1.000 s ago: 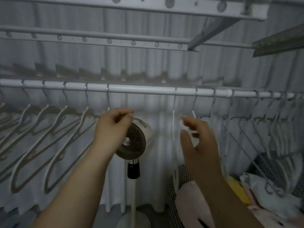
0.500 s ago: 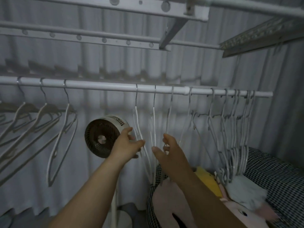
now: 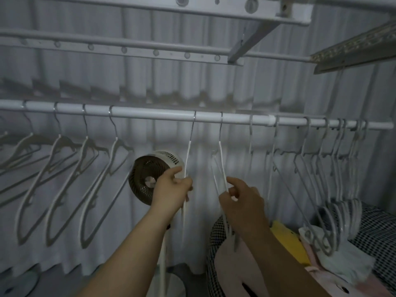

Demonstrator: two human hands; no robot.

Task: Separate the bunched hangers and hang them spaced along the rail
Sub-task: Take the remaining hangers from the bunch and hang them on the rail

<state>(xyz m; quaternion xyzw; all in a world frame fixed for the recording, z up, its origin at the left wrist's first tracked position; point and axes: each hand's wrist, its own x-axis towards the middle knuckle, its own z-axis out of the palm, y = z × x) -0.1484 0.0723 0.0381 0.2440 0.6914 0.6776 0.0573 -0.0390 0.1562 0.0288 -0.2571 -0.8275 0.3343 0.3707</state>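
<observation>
Head | left hand [image 3: 171,191] grips hanger [image 3: 187,159] | right hand [image 3: 242,200] pinches next hanger [image 3: 220,151] | both hang edge-on from rail [image 3: 150,113]

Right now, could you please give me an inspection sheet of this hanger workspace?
Surface: rail level, carrying all hangers.
Job's things: spaced hangers at left; bunched hangers crowded at the right end.
Clutter: fabric pile at lower right.
Grippers: left hand grips the middle hanger; right hand pinches the neighbouring hanger with its fingers.
Cables: nothing seen.
Surroundings: fan and curtain behind.
</observation>
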